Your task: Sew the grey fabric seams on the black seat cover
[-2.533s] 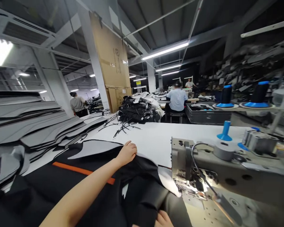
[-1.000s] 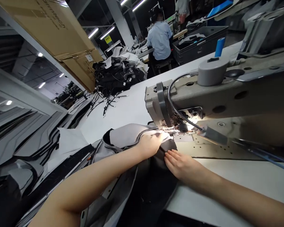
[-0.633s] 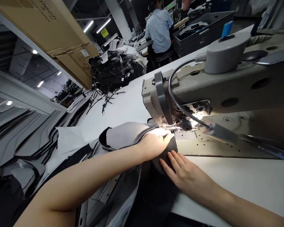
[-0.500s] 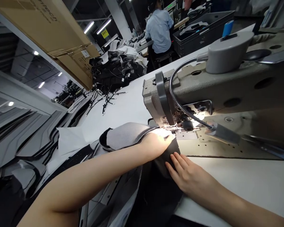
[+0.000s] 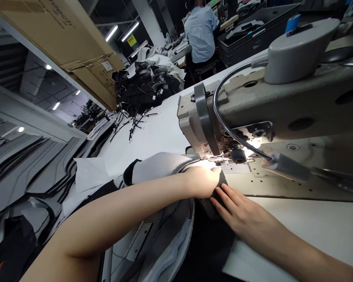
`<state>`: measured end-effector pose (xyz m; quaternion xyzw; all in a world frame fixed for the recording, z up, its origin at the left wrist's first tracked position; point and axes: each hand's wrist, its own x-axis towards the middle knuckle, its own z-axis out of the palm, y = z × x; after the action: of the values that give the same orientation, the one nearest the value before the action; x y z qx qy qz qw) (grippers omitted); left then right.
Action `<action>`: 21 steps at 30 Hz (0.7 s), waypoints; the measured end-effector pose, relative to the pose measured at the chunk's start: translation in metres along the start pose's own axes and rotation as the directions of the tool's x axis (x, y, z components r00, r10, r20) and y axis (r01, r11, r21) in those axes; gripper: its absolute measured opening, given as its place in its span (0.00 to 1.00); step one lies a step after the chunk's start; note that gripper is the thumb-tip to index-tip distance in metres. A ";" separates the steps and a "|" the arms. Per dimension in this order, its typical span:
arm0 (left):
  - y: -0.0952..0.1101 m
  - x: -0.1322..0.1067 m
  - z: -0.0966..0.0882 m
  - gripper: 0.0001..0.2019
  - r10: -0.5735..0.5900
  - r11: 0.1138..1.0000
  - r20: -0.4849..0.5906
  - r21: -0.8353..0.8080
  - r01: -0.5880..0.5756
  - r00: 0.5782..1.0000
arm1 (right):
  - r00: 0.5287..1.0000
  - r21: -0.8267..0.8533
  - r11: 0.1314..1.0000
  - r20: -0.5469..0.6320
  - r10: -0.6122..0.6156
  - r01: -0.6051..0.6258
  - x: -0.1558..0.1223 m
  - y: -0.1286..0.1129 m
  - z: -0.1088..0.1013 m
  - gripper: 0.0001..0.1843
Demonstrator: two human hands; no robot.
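left hand (image 5: 204, 181) and right hand (image 5: 238, 209) flat on grey fabric (image 5: 161, 166) (under sewing machine (image 5: 270, 98))

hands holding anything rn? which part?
Both hands press the fabric piece flat at its edge by the sewing machine needle: left hand on top, right hand beside it.

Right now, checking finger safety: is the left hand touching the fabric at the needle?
Touching. Head view shows the left hand pressed flat on the grey fabric.
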<state>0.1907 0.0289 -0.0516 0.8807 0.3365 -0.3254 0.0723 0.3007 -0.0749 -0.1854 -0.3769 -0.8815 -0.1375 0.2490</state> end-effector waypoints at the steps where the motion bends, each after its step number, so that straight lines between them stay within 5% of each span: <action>1: 0.004 0.000 -0.003 0.31 -0.023 1.000 0.071 0.011 0.022 0.997 | 1.000 0.011 1.000 0.001 0.008 -0.008 0.004 0.001 -0.002 0.24; 8: 0.017 -0.010 -0.014 0.40 -0.144 0.989 0.201 0.070 0.133 0.969 | 0.995 0.364 0.931 0.088 -0.043 0.008 0.018 -0.005 -0.019 0.33; 11: 0.010 -0.012 -0.013 0.39 -0.138 0.989 0.255 -0.015 0.147 0.957 | 0.998 0.302 0.953 0.045 -0.036 0.021 0.014 -0.014 -0.017 0.26; 16: 0.001 -0.005 -0.004 0.32 -0.063 0.964 0.141 -0.246 0.096 0.988 | 0.999 0.237 0.971 0.016 -0.036 0.031 0.012 -0.018 -0.012 0.22; 21: 0.008 0.002 0.004 0.33 -0.152 0.941 0.111 -0.288 0.179 0.982 | 0.999 0.235 0.971 -0.024 0.036 -0.029 0.019 -0.010 -0.005 0.18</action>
<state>0.1949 0.0224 -0.0564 0.8134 0.4508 -0.3143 0.1907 0.2839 -0.0720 -0.1715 -0.3573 -0.8817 -0.0335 0.3064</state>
